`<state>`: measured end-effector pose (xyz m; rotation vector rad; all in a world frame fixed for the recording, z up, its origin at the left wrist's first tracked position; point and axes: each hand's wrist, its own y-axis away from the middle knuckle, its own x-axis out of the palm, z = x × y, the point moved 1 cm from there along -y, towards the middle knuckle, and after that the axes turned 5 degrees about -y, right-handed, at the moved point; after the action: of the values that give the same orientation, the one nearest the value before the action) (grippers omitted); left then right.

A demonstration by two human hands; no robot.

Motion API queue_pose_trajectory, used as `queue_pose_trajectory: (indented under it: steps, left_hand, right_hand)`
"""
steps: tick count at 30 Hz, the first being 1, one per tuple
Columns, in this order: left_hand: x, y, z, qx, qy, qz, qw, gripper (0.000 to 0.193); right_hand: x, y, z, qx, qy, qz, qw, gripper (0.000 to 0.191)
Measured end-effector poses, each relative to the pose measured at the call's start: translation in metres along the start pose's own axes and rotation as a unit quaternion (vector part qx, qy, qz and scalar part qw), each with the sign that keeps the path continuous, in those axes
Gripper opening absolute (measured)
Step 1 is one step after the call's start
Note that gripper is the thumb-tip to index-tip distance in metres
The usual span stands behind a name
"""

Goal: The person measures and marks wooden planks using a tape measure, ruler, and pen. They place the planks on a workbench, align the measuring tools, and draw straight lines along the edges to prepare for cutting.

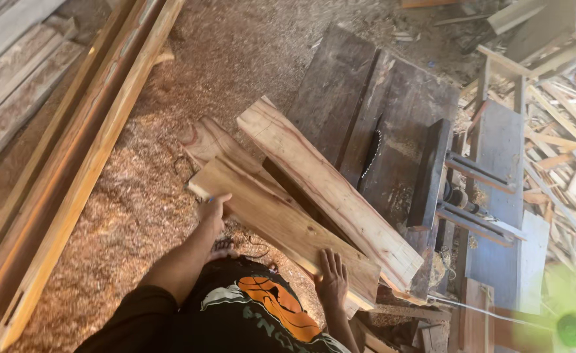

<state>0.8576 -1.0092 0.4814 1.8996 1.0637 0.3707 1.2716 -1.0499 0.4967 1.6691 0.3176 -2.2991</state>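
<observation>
Left hand (213,210) curled on plank (281,229) end; right hand (331,278) flat, fingers spread, on same plank beside saw blade (369,153).

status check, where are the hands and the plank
Left hand grips the plank's far end. Right hand flat on its near end. Second plank alongside, saw blade just beyond.

The floor (190,78) lies under a thick coat of sawdust, brightest toward 12 o'clock where daylight falls. At 9 o'clock long pale beams (72,170) run slantwise, with grey boards (13,72) beyond them at 10. A dark saw bench (360,98) stands at 1 o'clock, its toothed blade (370,153) rising through a slot. At 3 o'clock grey metal framing (497,163) adjoins it, and a heap of offcuts (569,150) fills the right edge.
</observation>
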Motion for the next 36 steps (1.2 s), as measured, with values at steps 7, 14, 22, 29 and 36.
queue_pose_trajectory:
  steps: [7, 14, 22, 29, 36]
  left_hand:
    - [-0.03, -0.012, 0.03, -0.013, 0.047, 0.059, 0.997, 0.067]
    - [-0.043, -0.012, 0.01, 0.022, -0.069, 0.173, 0.982, 0.068]
    - [-0.083, -0.044, 0.02, 0.075, -0.117, 0.191, 0.972, 0.053]
    - [-0.119, -0.031, 0.036, -0.037, -0.324, 0.124, 0.937, 0.063]
    - [-0.106, 0.009, 0.083, -0.072, -0.498, 0.148, 0.851, 0.068]
  right_hand:
    - [0.0, 0.008, 0.024, 0.101, 0.053, 0.084, 0.99, 0.083]
    - [0.0, 0.0, 0.039, 0.143, 0.094, 0.064, 0.983, 0.077]
    - [0.044, 0.096, 0.045, 0.253, -0.055, -0.242, 0.935, 0.042]
    - [0.093, 0.279, 0.046, 0.666, -0.106, -0.186, 0.715, 0.024]
    - [0.106, 0.389, -0.015, 0.745, -0.05, -0.032, 0.664, 0.029]
